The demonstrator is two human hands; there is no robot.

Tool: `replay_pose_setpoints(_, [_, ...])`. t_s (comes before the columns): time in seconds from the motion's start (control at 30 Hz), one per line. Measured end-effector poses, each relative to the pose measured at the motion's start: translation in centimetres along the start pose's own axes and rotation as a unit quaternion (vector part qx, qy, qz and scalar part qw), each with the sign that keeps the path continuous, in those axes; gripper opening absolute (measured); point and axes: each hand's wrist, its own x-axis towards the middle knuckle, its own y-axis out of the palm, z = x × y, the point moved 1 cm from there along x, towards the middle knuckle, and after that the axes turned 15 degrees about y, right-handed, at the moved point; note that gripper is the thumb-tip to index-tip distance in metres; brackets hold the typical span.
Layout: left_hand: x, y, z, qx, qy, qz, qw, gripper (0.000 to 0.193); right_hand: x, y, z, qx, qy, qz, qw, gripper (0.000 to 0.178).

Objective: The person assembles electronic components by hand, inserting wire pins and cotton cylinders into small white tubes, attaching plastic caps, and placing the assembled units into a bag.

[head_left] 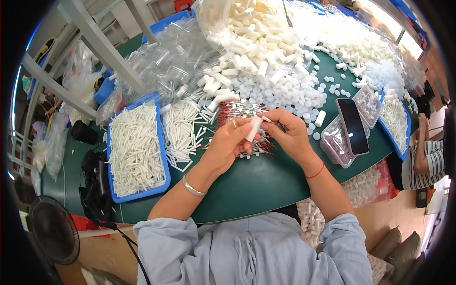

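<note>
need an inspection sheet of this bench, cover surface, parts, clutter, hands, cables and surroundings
Surface: green tabletop, bare along the near edge, heaped with parts farther back.
Parts: white tube and small white piece in hand; red-and-white thin parts lie just beyond; white sticks fill the blue tray at left.
Clutter: phone on or against a clear plastic box.
Hands: left hand grips the tube; right hand pinches the small piece near its upper end.
Cables: black cable hangs off the near left edge.
Surroundings: fan at lower left; another person at right.
</note>
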Motion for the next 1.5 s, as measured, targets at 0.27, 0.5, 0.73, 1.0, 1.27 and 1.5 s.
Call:
replay_pose_setpoints(0.27, [-0.8,0.7,0.3,0.253,0.086,-0.008,0.964,0.036,-0.2,0.4,0.1,-0.087,-0.026,-0.028,0.995,0.012])
replay_pose_setpoints(0.5, [-0.4,-1.2,-0.2,0.228,0.048,-0.039,0.972,0.028,0.1,0.1,-0.3,-0.166,-0.118,-0.009,0.979,0.012])
replay_pose_setpoints(0.73, [-0.5,-1.1,-1.1,0.309,0.047,0.002,0.950,0.039,-0.1,0.1,-0.7,-0.337,-0.186,-0.006,0.923,0.026])
replay_pose_setpoints(1.0, [-0.7,-0.7,-1.3,0.348,0.028,0.000,0.937,0.055,-1.1,1.4,0.9,-0.293,-0.123,0.098,0.943,0.052])
replay_pose_setpoints(1.27, [-0.5,-0.9,-1.6,0.259,0.047,0.037,0.964,0.046,-0.6,-0.1,0.7,-0.228,-0.041,0.045,0.972,0.023])
replay_pose_setpoints(1.5, [-0.2,-0.7,-1.3,0.468,0.062,0.114,0.874,0.037,-0.5,-0.1,0.9,-0.068,-0.009,0.041,0.997,0.024])
